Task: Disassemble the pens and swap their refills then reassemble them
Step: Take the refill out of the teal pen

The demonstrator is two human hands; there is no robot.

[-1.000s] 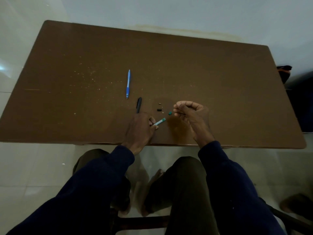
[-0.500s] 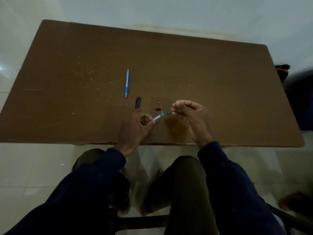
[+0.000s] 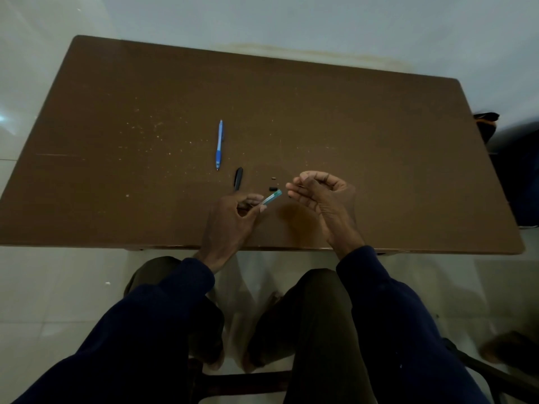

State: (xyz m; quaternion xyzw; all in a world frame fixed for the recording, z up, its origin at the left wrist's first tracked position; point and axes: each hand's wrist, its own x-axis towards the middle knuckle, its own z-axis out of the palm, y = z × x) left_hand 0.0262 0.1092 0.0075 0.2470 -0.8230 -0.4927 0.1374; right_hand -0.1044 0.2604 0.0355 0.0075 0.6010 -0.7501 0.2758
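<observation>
Head view, my log: left grip (image 3: 230, 217) pinches the green-tipped pen barrel (image 3: 271, 197) over the near middle of the table (image 3: 379, 141). Right grip (image 3: 323, 196) sits just right of it, fingers curled; I cannot tell whether it holds anything. Blue pen (image 3: 219, 144) lies farther off, to the left. Black pen piece (image 3: 238, 178) and two small dark parts (image 3: 273, 187) lie just beyond the grips.

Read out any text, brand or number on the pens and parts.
Nothing here is readable.
Barrel in the left hand: faint marks on its pale section, too small and blurred to read.
Blue pen: no print shows.
Black part: no print shows.
</observation>
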